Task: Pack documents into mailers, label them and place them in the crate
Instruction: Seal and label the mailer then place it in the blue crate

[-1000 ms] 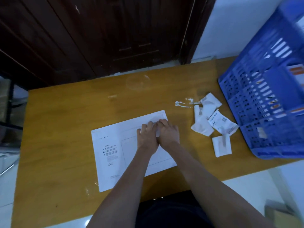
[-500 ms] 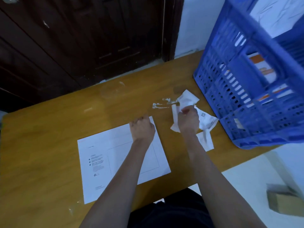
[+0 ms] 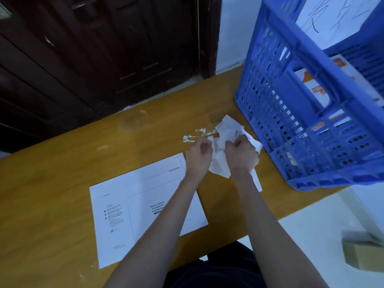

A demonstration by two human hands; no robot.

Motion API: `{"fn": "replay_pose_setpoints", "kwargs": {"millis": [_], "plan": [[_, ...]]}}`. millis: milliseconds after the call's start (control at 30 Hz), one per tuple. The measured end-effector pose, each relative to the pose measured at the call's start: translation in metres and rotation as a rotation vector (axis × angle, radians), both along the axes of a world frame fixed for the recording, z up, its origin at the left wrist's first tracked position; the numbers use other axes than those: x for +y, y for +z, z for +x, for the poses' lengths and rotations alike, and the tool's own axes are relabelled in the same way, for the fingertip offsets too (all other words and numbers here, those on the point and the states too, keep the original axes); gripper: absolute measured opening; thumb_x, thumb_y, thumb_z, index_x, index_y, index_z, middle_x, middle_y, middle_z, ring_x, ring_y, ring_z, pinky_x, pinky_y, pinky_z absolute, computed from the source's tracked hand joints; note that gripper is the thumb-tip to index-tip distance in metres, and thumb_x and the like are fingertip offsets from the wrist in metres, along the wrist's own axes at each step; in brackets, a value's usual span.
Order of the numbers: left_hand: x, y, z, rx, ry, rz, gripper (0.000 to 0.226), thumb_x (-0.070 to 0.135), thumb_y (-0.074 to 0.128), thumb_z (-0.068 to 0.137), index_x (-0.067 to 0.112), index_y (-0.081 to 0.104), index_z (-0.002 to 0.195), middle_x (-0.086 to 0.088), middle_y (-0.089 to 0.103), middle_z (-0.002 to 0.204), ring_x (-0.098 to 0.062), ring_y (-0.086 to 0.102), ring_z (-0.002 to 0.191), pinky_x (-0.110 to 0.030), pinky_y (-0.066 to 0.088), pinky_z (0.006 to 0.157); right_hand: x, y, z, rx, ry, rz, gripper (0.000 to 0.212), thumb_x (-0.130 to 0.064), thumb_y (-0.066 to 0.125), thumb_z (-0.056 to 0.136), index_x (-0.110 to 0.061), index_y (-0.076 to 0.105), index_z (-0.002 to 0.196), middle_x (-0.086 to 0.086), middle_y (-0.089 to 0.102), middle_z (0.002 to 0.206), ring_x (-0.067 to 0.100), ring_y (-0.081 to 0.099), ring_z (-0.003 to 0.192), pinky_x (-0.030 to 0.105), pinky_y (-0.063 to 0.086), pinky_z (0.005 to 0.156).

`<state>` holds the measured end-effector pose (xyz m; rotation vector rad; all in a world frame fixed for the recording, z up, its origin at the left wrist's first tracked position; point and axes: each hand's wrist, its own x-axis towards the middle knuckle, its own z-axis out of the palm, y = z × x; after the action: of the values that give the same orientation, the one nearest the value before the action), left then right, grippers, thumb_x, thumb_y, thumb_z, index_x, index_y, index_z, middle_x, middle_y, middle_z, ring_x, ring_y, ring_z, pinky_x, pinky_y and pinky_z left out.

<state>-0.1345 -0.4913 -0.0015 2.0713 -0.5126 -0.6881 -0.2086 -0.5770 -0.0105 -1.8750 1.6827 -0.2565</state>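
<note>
The white mailer is lying flat on the wooden surface, printed side up, with its waybill box showing, and neither of my hands is resting on it any more. A second ago both were pressing its top edge down; that seal looks done to me, so I am treating the packing step as finished for this one.

My left hand is now lifting off the mailer's upper right corner and moving across to the loose paper slips beside it. Its fingers are curled in a grip, though I cannot tell for sure whether they are already pinching a slip or only closing beside one. My right hand got there first and is gripping the crumpled slips, fingers wrapped round the paper.

This is moving me on to labelling: I judge I am picking out or peeling a label to stick in the mailer's box.

The blue crate is standing just beside the slips, with mailers already inside, waiting for this one.
</note>
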Motion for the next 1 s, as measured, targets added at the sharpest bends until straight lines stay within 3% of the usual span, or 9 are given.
{"fn": "replay_pose_setpoints", "kwargs": {"millis": [133,300,433,533,667,767,1000], "plan": [[-0.013,0.020,0.003,0.429,0.130,-0.152,0.010,0.018,0.061,0.091,0.013,0.066,0.098,-0.001,0.068,0.095,-0.015,0.064,0.093,-0.029,0.050,0.086,0.017,0.015,0.011,-0.143,0.238,-0.101,0.011,-0.024,0.054,0.080,-0.014,0.051,0.075,-0.006,0.048,0.060,0.022,0.046,0.063,0.033,0.041,0.075],[0.007,0.021,0.018,0.572,0.326,-0.225,0.014,0.008,0.074,0.079,0.008,0.070,0.093,-0.010,0.070,0.095,-0.022,0.067,0.090,-0.030,0.053,0.083,0.037,0.016,0.019,-0.335,0.440,-0.025,0.003,-0.020,0.057,0.074,-0.019,0.056,0.077,-0.009,0.055,0.064,0.014,0.055,0.065,0.027,0.041,0.057],[0.029,0.018,0.030,0.757,0.403,-0.330,0.024,0.004,0.067,0.083,-0.001,0.068,0.106,-0.016,0.068,0.100,-0.019,0.067,0.082,-0.022,0.056,0.069,0.049,0.015,0.028,-0.530,0.427,0.191,0.011,-0.012,0.063,0.079,-0.018,0.054,0.083,-0.008,0.057,0.072,0.008,0.054,0.068,0.035,0.049,0.069],[0.046,0.021,0.037,0.815,0.370,-0.420,0.025,0.005,0.061,0.089,-0.006,0.065,0.112,-0.016,0.068,0.106,-0.018,0.068,0.089,-0.025,0.057,0.078,0.054,0.019,0.037,-0.588,0.437,0.270,0.014,-0.010,0.063,0.080,-0.019,0.054,0.086,-0.007,0.056,0.074,0.004,0.053,0.068,0.032,0.049,0.072],[0.063,0.025,0.045,0.856,0.336,-0.484,0.016,0.005,0.055,0.092,0.001,0.068,0.102,-0.009,0.070,0.098,-0.013,0.069,0.086,-0.022,0.056,0.077,0.061,0.024,0.048,-0.607,0.436,0.305,0.014,-0.008,0.064,0.078,-0.017,0.056,0.085,-0.008,0.057,0.074,0.004,0.053,0.069,0.029,0.048,0.073],[0.070,0.028,0.048,0.855,0.334,-0.475,0.013,0.005,0.057,0.092,0.007,0.069,0.094,-0.005,0.072,0.090,-0.012,0.069,0.084,-0.021,0.056,0.078,0.065,0.026,0.052,-0.590,0.451,0.295,0.013,-0.009,0.065,0.077,-0.016,0.058,0.085,-0.007,0.058,0.076,0.006,0.054,0.070,0.028,0.049,0.073],[0.080,0.032,0.049,0.753,0.472,-0.380,0.016,0.005,0.071,0.082,0.006,0.070,0.098,-0.008,0.072,0.090,-0.013,0.071,0.075,-0.018,0.057,0.070,0.068,0.028,0.051,-0.580,0.485,0.248,0.011,-0.008,0.068,0.078,-0.014,0.062,0.085,-0.007,0.062,0.080,0.002,0.057,0.073,0.017,0.049,0.071]]}}
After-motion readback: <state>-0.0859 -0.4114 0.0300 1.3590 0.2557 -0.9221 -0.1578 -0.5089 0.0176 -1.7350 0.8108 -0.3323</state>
